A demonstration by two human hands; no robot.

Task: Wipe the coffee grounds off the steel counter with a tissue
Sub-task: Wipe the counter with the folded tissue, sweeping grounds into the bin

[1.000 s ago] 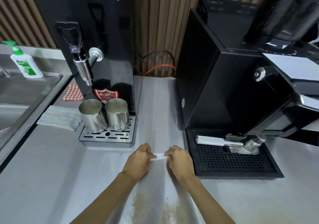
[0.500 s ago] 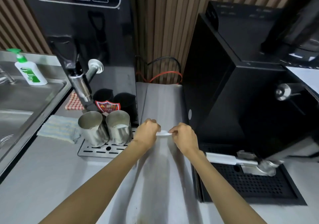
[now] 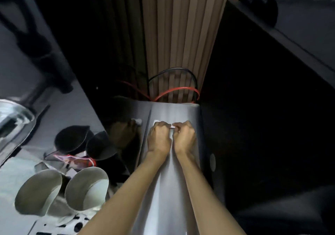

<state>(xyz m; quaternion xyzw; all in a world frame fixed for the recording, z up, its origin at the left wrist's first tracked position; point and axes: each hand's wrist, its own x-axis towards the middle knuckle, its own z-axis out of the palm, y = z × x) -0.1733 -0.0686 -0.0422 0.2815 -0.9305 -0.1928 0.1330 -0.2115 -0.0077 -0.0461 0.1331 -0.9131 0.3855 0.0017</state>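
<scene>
- Nearest, at the left front edge of the surface [image 3: 163, 198], two steel milk pitchers [image 3: 61, 191] stand side by side on a perforated drip tray [image 3: 59, 224], presumably parked there under the dispenser's tap and clear of the lane being wiped.
- Two bare forearms run forward up the narrow strip of surface between the two dark machines; both are stretched far out, which suggests the wipe is meant to reach the back of the strip.
- The left hand [image 3: 159, 138] and the right hand [image 3: 184, 138] sit knuckles-up, almost touching, well toward the back edge of the surface.
- Both sets of fingers are curled and pressed together, pinching the tissue [image 3: 171, 126]; only a thin white strip shows between the hands and a scrap past the left knuckles [image 3: 155, 122].
- Held by two ends like this, the tissue looks stretched into a band, probably so it can be dragged back as one broad edge.
- No coffee grounds can be made out on the blurred steel here; I cannot tell whether any lie under the hands.
- The glossy side of the black water dispenser [image 3: 112, 57] mirrors the left hand.
- The black coffee machine [image 3: 262, 117] walls in the right side.
- Farthest, red and black cables [image 3: 174, 89] loop at the back edge against the slatted wooden wall [image 3: 181, 35].
</scene>
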